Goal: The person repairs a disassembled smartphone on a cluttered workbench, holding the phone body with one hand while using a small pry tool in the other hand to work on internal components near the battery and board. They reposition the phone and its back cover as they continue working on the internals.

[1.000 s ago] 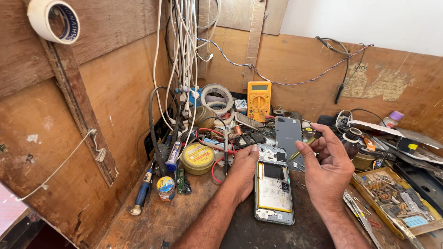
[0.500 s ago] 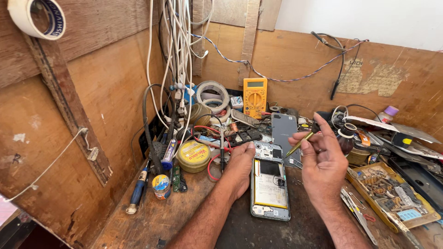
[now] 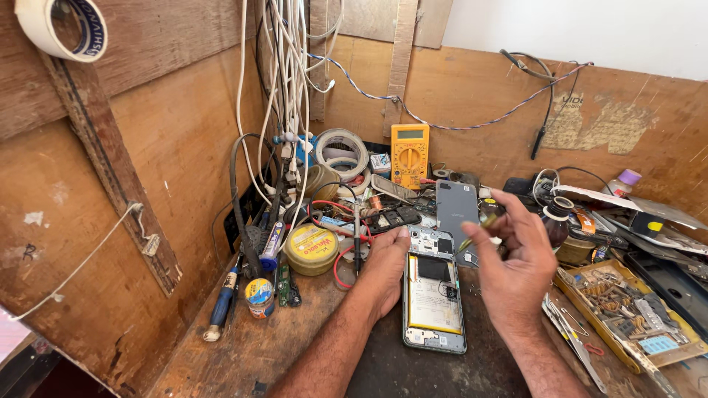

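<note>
Opened phone, back off, flat on the tabletop, steadied at its top-left edge by the left hand with fingers pressed down; right hand above it pinching a small yellowish tool: best lowered slowly, phone kept braced.

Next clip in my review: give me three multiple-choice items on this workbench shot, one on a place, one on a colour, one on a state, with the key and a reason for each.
1. Where does the left hand rest?
A. on the opened phone's left edge
B. on the hanging tape roll
C. inside the parts tray

2. What colour is the multimeter?
A. red
B. yellow-orange
C. green

3. What state is the phone in?
A. back cover on
B. back off, insides showing
C. screen lit

Key: A, the palm presses beside the phone on the bench; B, its case is yellow-orange against the wooden wall; B, battery and circuit board lie exposed, while the right hand is raised above, pinching a thin tool.
</note>
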Motion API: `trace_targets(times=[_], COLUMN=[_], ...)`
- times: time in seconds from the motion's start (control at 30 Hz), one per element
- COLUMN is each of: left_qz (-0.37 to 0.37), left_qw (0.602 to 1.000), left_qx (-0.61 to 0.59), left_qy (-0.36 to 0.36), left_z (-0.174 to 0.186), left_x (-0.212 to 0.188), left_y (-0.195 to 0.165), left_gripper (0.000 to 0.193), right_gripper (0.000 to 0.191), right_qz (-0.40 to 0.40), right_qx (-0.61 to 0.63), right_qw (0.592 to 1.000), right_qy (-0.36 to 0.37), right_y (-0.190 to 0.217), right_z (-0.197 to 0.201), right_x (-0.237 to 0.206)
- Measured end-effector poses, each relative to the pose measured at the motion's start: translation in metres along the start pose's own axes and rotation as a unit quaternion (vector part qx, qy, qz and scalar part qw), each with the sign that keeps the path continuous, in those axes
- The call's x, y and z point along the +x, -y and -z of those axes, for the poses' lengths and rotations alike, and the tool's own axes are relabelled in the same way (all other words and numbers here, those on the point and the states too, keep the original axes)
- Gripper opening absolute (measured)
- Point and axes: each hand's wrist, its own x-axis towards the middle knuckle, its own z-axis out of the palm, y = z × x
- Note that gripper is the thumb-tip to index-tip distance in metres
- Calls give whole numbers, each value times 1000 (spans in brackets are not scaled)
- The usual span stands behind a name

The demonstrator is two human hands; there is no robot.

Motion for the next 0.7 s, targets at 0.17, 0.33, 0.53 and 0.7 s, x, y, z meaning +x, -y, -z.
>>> trace_targets(times=[0.17, 0.33, 0.53, 0.7], left_qz=[5, -2, 7, 3], left_qw=[1000, 1000, 1000, 1000], left_qx=[8, 6, 5, 11], left_qy=[8, 6, 8, 1], left_z=[0, -1, -4, -4], left_x=[-1, -2, -3, -3], left_y=[0, -1, -4, -3], left_gripper=[37, 36, 38, 38], right_gripper=[53, 58, 60, 64], right_qz=[-17, 12, -8, 0], right_qx=[99, 59, 111, 146], right_qw=[995, 998, 993, 987], right_qy=[13, 23, 41, 70], right_y=[0, 0, 0, 0], right_z=[2, 0, 0, -2], right_x=[1, 0, -1, -1])
